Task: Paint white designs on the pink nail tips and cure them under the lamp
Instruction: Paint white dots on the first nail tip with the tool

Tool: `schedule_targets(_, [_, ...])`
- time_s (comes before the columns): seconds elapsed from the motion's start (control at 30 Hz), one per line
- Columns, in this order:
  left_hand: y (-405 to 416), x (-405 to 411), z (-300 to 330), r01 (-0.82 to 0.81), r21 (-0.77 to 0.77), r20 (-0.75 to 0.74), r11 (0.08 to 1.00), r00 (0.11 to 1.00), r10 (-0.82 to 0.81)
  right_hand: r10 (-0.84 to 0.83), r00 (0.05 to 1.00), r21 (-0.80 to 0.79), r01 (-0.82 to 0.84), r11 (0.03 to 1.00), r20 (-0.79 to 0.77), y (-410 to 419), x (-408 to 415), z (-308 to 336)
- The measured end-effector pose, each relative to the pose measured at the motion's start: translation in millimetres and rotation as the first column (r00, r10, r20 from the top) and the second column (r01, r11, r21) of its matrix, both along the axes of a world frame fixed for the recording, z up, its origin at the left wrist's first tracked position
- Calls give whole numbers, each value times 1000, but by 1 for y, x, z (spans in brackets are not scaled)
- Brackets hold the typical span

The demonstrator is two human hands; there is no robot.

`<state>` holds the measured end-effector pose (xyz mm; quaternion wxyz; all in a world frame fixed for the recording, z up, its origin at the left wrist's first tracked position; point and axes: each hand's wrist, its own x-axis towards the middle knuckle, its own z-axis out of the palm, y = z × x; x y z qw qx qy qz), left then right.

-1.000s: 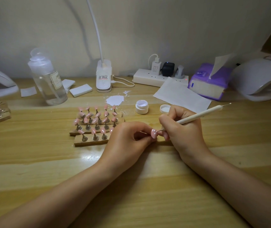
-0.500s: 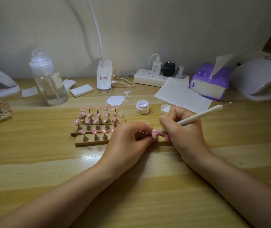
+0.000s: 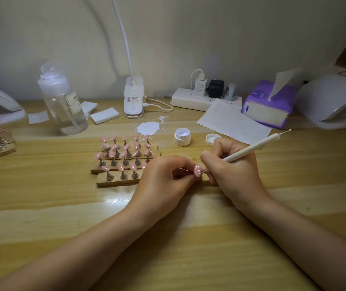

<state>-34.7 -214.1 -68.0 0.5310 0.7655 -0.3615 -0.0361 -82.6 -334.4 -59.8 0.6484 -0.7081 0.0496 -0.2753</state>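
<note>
Left hand (image 3: 163, 181) pinches the stem of one pink tip (image 3: 197, 171), held just above the table beside the rack (image 3: 117, 181). Right hand (image 3: 233, 171) grips the dotting pen (image 3: 252, 149), point at the tip. Tiny, light, wet dots likely smear: best held by the stem.

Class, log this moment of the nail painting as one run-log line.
left hand holds pink nail tip | right hand holds dotting pen | pen tip at nail | white dots visible

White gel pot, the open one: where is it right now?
Head view, centre-right of the table: the open white gel pot stands between the white paint smear and its loose lid, behind the right hand.
</note>
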Motion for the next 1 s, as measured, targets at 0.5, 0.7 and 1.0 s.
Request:
schedule_targets(0.5, [0,-1,1,7,10,9,1000,1000,-7,11,1000,-12,-11,1000,1,1,0,1])
schedule_targets(0.7, [0,-1,1,1,12,7,1000,1000,-2,5,1000,-9,-5,1000,1,1,1,0])
schedule_targets(1.0, [0,-1,1,3,15,0,1000,1000,-3,11,1000,-13,-11,1000,-4,0,0,0])
